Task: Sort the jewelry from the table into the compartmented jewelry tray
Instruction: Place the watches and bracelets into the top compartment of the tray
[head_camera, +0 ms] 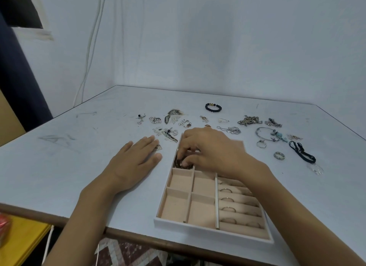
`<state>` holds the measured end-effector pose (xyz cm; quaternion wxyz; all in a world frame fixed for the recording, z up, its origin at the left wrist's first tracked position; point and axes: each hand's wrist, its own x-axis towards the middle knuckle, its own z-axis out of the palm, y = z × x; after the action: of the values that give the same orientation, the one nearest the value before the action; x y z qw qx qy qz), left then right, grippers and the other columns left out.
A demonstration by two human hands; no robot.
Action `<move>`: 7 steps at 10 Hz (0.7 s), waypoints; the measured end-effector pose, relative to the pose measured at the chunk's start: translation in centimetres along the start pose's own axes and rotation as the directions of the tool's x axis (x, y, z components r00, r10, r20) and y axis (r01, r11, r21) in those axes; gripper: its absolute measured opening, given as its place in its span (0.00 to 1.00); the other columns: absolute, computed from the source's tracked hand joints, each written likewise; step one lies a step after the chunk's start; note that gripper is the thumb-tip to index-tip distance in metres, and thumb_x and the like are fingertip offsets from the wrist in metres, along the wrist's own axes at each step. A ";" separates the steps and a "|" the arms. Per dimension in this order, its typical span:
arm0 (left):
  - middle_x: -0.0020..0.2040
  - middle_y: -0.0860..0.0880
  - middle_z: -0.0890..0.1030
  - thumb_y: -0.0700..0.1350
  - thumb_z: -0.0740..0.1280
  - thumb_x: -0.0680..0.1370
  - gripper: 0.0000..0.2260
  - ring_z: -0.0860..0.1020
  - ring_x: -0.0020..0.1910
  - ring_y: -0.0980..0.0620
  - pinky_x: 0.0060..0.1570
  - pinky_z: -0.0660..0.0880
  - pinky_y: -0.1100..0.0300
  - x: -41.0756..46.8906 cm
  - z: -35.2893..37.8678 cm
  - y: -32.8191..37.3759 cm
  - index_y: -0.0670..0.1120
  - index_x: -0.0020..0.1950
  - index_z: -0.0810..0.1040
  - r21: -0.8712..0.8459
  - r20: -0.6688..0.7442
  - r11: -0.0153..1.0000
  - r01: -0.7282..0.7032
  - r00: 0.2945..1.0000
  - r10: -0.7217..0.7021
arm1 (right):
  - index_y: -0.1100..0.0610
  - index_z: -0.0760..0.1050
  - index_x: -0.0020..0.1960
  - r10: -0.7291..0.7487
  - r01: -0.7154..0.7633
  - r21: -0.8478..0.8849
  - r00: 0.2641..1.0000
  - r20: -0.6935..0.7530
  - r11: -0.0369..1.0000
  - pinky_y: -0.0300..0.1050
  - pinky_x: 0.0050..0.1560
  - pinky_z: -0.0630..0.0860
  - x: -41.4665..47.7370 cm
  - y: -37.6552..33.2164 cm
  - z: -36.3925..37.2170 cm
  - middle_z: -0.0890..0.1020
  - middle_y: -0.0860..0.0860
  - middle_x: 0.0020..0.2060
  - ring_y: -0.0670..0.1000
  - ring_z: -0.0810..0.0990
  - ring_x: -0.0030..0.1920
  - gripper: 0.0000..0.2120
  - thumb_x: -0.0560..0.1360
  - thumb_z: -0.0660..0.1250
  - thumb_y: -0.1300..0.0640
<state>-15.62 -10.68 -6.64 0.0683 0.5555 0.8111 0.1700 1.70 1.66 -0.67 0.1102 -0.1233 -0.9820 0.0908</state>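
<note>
In far-left compartment of jewelry tray (198, 229): right hand (208, 148) fingers curled, pinching dark jewelry piece (181, 163) | left hand (136, 158) flat, fingers straight, on worktop (79, 166) beside tray | rings (225, 190) in right-side slots | black bead bracelet (213, 107) loose beyond tray

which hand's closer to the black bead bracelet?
Right. Right hand pinches dark jewelry in the tray's far-left compartment, nearside of the black bead bracelet; left hand lies flat on the table, left of the tray.
</note>
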 end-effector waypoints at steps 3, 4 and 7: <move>0.77 0.59 0.51 0.56 0.50 0.82 0.24 0.47 0.76 0.63 0.73 0.42 0.61 0.0 0.0 0.0 0.53 0.77 0.54 -0.006 -0.005 1.000 -0.004 1.000 0.004 | 0.48 0.84 0.46 0.012 -0.005 0.114 0.998 -0.060 0.993 0.48 0.49 0.75 0.2 0.7 -0.1 0.81 0.40 0.40 0.43 0.77 0.45 0.10 0.72 0.69 0.62; 0.77 0.59 0.51 0.55 0.50 0.82 0.24 0.47 0.76 0.63 0.73 0.41 0.61 0.0 -0.1 0.1 0.53 0.77 0.55 -0.008 -0.006 1.000 -0.004 1.000 0.003 | 0.47 0.83 0.47 0.015 -0.015 0.062 1.000 -0.009 0.998 0.44 0.47 0.71 0.1 0.3 0.2 0.74 0.36 0.36 0.41 0.71 0.44 0.11 0.74 0.67 0.61; 0.77 0.59 0.51 0.56 0.50 0.82 0.24 0.47 0.75 0.64 0.73 0.41 0.62 0.0 0.1 -0.2 0.53 0.77 0.54 -0.014 -0.005 1.000 -0.001 1.000 0.001 | 0.47 0.82 0.47 -0.016 0.018 0.050 0.999 -0.041 0.999 0.50 0.51 0.74 0.0 0.2 0.5 0.81 0.41 0.45 0.42 0.71 0.46 0.09 0.73 0.66 0.58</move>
<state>-15.75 -10.69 -6.74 0.0700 0.5550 0.8098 0.1769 1.65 1.78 -1.18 0.1337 -0.1140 -0.9781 0.1118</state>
